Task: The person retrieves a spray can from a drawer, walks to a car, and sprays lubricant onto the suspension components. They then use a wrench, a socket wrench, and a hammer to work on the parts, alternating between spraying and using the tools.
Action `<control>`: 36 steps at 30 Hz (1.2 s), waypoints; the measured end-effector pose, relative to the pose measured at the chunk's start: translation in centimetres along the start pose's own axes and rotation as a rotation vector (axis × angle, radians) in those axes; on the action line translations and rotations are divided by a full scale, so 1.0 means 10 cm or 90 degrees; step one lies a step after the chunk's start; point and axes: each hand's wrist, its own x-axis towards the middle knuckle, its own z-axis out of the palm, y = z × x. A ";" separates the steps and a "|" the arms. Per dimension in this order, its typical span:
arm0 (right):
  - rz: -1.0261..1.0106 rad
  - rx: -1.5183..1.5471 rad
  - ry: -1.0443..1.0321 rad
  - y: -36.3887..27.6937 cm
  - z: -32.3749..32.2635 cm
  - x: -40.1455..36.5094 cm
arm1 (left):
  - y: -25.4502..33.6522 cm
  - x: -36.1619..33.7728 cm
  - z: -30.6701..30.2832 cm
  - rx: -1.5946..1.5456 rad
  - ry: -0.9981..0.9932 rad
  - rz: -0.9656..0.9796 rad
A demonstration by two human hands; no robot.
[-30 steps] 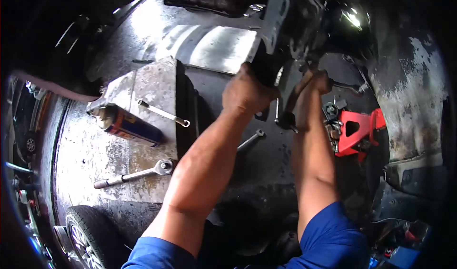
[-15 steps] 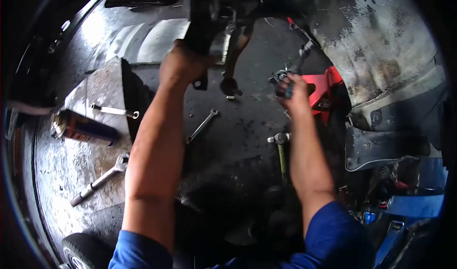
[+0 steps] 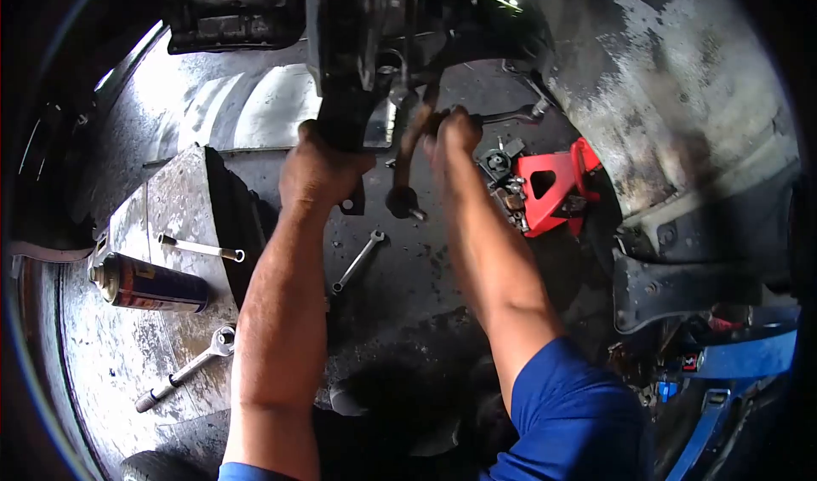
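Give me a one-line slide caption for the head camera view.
Left hand and right hand among dark metal parts, red stand and can nearby.

To the left of the left hand (image 3: 322, 170) and nearer, a worn pale slab (image 3: 174, 204) carries three things: a double-ended wrench (image 3: 204, 248), a dark spray can (image 3: 162, 283) with its nozzle end pointing left, and a long-handled ratchet (image 3: 185, 369). On the dark floor (image 3: 400, 281), a combination wrench (image 3: 358, 261) lies slantwise, nearer than both hands. Just to the right of the right hand (image 3: 455, 132) and slightly nearer stands a red stand (image 3: 553, 209). Well to that hand's right hangs a scuffed grey panel (image 3: 664, 106); nearer still shows a blue metal frame (image 3: 749, 357).
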 end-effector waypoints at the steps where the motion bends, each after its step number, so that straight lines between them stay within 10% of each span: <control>1: 0.018 -0.093 -0.032 -0.08 -0.21 -0.01 | 0.01 0.00 -0.02 -0.019 -0.020 -0.015; 8: 0.350 -0.164 -0.466 -1.36 -1.78 0.19 | 0.01 0.03 -0.05 -0.042 -0.049 -0.004; 19: -0.107 -0.176 0.141 0.18 0.32 0.32 | 0.07 -0.01 -0.06 0.008 0.002 -0.015; 26: -0.082 -0.079 -0.099 0.10 -0.39 0.24 | 0.03 0.03 -0.04 -0.013 -0.016 -0.008; 32: 0.308 -0.159 -0.446 -1.21 -1.67 0.10 | 0.01 0.05 -0.03 -0.022 0.007 0.027; 36: 0.027 -0.222 -0.193 -0.14 -1.17 0.46 | 0.05 0.02 -0.04 -0.003 -0.008 -0.024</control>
